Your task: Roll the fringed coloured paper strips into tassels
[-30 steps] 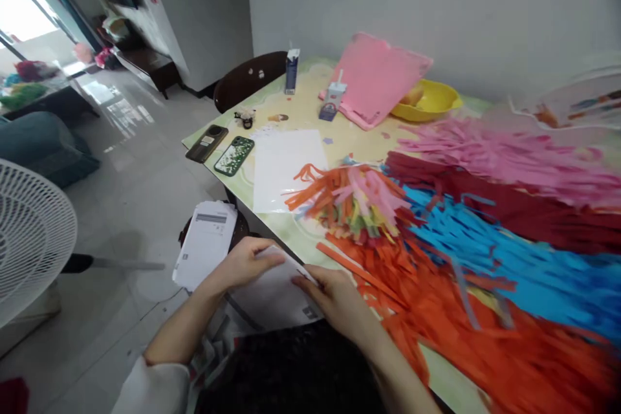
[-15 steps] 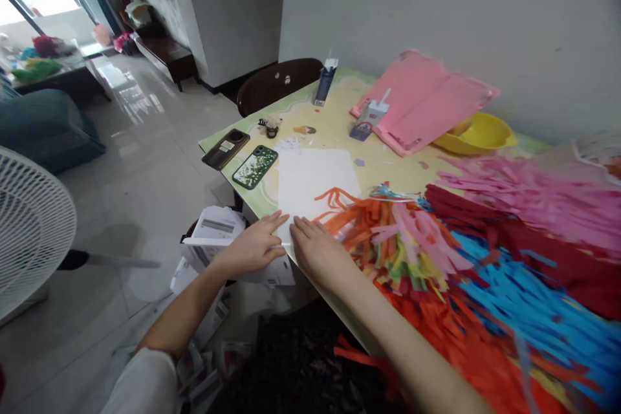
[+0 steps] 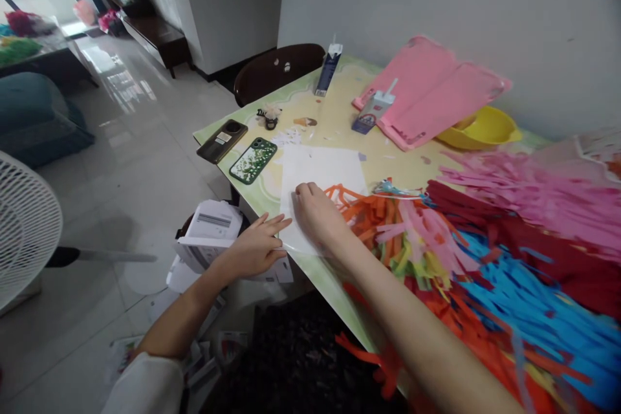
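1. The right hand [image 3: 317, 210], fingers curled, is on a white sheet [image 3: 334, 165] on the table [image 3: 349, 81].
2. The left hand [image 3: 259, 242], fingers spread, is at the near left edge.
3. Left of the sheet lie a dark phone [image 3: 222, 141] and a green-patterned phone [image 3: 253, 160]; right, coloured strips [image 3: 412, 236].
4. Farther back: two drink cartons [image 3: 373, 112].

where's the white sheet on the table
In the head view's middle, the white sheet lies under the right hand, between the green phone at left and orange strips at right.
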Demonstrator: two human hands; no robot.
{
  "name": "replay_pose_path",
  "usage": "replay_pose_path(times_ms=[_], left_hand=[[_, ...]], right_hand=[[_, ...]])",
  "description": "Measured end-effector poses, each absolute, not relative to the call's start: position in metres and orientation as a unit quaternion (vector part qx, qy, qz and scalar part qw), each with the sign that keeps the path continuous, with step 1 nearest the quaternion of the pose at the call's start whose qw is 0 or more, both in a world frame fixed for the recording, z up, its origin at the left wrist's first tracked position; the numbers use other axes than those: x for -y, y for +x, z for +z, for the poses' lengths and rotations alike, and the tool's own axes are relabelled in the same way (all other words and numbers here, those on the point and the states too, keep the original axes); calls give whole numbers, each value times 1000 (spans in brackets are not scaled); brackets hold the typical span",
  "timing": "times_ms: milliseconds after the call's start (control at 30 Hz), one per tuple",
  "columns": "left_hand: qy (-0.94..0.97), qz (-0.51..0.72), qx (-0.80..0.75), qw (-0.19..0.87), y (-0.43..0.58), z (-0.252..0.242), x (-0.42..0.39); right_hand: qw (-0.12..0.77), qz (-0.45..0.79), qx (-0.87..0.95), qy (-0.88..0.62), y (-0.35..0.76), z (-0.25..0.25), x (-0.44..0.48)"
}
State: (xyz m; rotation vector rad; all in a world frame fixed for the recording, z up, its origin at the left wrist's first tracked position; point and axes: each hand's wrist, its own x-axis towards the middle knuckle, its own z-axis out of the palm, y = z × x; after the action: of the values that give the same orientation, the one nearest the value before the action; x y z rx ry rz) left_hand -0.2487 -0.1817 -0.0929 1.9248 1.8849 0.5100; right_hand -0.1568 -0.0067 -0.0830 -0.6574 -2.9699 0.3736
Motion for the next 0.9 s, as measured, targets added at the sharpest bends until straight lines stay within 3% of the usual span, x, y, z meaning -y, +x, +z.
replay_pose_path(times_ms=[633, 900], left_hand=[[682, 181, -686, 179, -246, -97, 182], [675, 181, -689, 194, -247, -94, 182]], right_hand=[[54, 136, 976, -159, -183, -87, 16], [86, 205, 963, -151, -184, -98, 9]])
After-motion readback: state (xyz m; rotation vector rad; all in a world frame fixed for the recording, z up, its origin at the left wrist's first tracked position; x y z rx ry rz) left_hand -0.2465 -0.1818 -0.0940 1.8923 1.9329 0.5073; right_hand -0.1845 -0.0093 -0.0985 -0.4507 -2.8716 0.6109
